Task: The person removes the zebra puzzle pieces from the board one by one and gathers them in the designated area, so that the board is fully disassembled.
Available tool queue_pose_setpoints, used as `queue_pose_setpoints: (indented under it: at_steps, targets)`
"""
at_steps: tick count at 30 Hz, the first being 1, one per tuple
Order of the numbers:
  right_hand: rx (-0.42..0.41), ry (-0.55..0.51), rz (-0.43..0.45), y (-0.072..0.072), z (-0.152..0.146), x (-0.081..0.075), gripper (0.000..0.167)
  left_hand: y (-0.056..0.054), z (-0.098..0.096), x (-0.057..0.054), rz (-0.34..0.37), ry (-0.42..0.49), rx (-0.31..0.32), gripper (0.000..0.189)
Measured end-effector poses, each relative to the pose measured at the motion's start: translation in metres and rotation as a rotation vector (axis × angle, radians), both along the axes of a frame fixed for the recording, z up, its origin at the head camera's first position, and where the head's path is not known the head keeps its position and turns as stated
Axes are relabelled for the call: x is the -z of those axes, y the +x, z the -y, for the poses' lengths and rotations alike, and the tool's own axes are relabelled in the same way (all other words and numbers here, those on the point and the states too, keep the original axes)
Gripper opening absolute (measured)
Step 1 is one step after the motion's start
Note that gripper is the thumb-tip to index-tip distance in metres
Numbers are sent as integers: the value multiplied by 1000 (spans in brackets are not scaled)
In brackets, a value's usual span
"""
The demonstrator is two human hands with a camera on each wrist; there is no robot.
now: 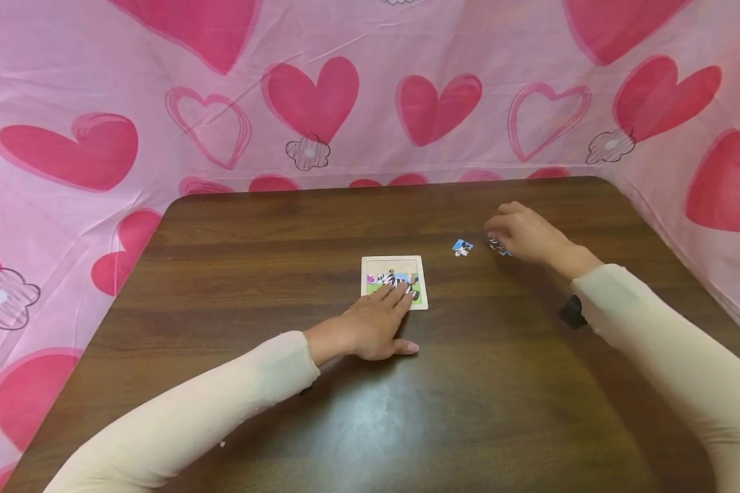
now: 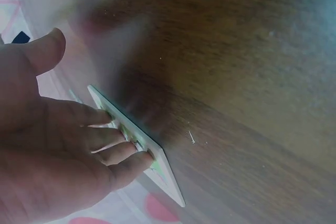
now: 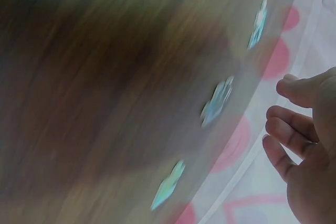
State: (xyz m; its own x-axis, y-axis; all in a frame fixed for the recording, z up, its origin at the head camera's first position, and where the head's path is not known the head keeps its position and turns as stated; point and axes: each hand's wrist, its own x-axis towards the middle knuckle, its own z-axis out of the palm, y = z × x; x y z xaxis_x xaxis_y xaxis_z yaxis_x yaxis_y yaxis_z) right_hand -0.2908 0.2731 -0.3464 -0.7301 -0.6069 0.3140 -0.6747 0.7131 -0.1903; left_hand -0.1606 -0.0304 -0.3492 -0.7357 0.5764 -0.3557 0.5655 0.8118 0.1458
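Note:
A small square jigsaw board in a pale frame, partly filled with a zebra picture, lies on the wooden table. My left hand rests on its near part with fingers extended, hiding some of the picture. In the left wrist view, the fingertips touch the board's face. To the right, my right hand hovers over loose puzzle pieces, fingers loosely bent and nothing between them. One blue-and-white piece lies left of it; another piece is partly covered by the hand. The right wrist view shows a greenish third piece.
The brown tabletop has rounded far corners. A pink cloth with hearts hangs behind it and along both sides. A dark wrist device sits under the right sleeve.

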Motion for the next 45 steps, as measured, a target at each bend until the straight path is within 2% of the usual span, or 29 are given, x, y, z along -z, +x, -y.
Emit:
queue_pose_setpoints:
  at_steps: [7,12,19,34,45]
  targets:
    - [-56,-80,65,1,29,0,13,0,0,1,-75,5,41,88]
    - [-101,-121,83,3,44,-1,14,2,2,-1,-5,-28,48,89]
    - [-118,-95,146,8,64,0,16,3,10,-4,83,1,36,87]
    - [-197,-173,301,14,106,-2,20,2,12,-6,72,-16,59,85]
    - [-245,-137,380,17,140,3,21,1,13,-6,76,-37,65,86]
